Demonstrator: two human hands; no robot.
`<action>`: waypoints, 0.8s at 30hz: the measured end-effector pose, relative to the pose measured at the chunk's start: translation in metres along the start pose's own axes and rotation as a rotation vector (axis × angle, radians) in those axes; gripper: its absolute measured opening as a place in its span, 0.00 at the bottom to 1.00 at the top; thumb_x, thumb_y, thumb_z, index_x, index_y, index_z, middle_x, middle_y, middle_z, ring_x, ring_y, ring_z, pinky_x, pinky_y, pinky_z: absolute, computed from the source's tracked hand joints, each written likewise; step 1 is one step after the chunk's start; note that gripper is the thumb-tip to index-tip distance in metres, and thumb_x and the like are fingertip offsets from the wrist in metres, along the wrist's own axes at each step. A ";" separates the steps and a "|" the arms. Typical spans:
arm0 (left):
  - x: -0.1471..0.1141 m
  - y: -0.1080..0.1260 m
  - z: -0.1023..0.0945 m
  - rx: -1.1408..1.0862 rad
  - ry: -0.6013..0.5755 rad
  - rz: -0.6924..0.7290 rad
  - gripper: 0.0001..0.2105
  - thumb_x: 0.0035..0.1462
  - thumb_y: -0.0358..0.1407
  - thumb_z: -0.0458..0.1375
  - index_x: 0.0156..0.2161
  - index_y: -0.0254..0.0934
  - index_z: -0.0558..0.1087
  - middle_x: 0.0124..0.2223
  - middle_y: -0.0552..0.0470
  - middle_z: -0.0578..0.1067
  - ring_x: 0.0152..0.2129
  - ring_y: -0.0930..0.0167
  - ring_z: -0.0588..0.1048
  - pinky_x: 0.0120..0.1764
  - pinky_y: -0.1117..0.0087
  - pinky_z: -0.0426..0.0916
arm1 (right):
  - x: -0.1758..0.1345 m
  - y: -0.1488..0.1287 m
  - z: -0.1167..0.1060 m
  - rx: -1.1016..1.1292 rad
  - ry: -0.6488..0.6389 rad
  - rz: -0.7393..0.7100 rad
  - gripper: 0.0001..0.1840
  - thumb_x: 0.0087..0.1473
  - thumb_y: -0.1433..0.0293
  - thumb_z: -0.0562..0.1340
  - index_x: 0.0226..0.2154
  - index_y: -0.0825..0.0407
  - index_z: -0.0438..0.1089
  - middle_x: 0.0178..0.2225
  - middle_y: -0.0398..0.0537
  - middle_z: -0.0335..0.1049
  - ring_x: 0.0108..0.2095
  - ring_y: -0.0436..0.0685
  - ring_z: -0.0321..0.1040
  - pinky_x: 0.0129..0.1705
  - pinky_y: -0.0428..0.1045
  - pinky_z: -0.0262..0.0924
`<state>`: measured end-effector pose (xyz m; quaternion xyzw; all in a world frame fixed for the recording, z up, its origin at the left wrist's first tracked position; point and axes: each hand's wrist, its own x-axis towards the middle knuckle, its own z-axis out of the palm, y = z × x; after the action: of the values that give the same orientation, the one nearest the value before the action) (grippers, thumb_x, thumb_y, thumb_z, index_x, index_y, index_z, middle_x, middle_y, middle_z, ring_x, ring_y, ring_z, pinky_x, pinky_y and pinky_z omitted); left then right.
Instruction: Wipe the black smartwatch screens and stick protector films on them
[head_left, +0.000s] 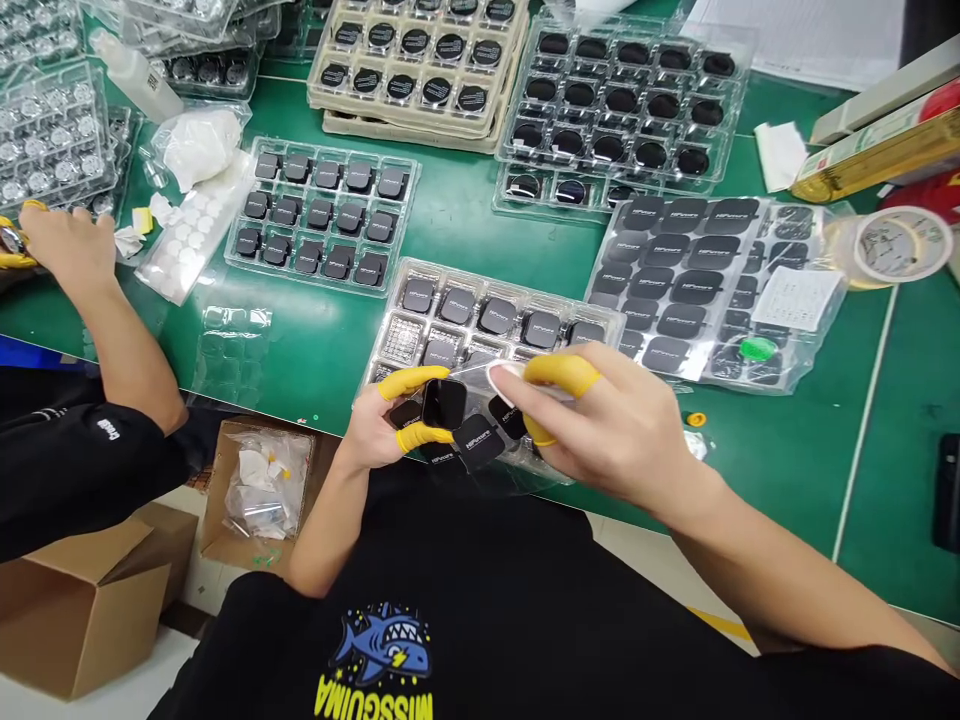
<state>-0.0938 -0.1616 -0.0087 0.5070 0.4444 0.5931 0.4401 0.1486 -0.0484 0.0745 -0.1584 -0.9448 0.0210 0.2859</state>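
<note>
My left hand (375, 425), with yellow finger cots on its thumb and a finger, holds a square black smartwatch body (444, 404) by its edges, dark glossy face up. Close by on the right, my right hand (600, 420), also in yellow finger cots, is closed in a pinch on what looks like a clear film (474, 371); its far part is hidden by the fingers. Below both hands lie black rounded-square labels (480, 440) printed HiFuture. Just beyond them sits a clear tray (504, 283) of similar black squares, partly covered by my hands.
Another clear tray (409, 240) of black squares lies farther left. Stacked trays of round dark pieces (622, 100) stand at the back. Label sheets (667, 290) and a tape roll (900, 245) lie right. A co-worker's hand (71, 245) works at left, above open cardboard boxes (127, 610).
</note>
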 end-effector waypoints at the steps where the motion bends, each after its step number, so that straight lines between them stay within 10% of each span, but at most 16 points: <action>1: -0.001 0.000 0.000 -0.014 0.002 -0.005 0.32 0.52 0.44 0.81 0.61 0.40 0.82 0.52 0.43 0.89 0.47 0.60 0.90 0.51 0.66 0.85 | -0.001 -0.002 -0.002 0.045 0.010 -0.020 0.21 0.65 0.81 0.66 0.58 0.54 0.76 0.38 0.51 0.77 0.38 0.60 0.71 0.36 0.55 0.61; 24: 0.003 -0.002 0.004 0.022 -0.067 0.051 0.33 0.54 0.43 0.80 0.64 0.40 0.81 0.54 0.42 0.89 0.48 0.60 0.90 0.52 0.66 0.85 | 0.016 -0.009 0.013 -0.011 -0.041 -0.158 0.15 0.72 0.77 0.58 0.52 0.56 0.80 0.34 0.50 0.75 0.38 0.60 0.66 0.36 0.55 0.58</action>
<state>-0.0904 -0.1581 -0.0097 0.5426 0.4230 0.5820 0.4335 0.1268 -0.0511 0.0732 -0.0846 -0.9601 -0.0036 0.2664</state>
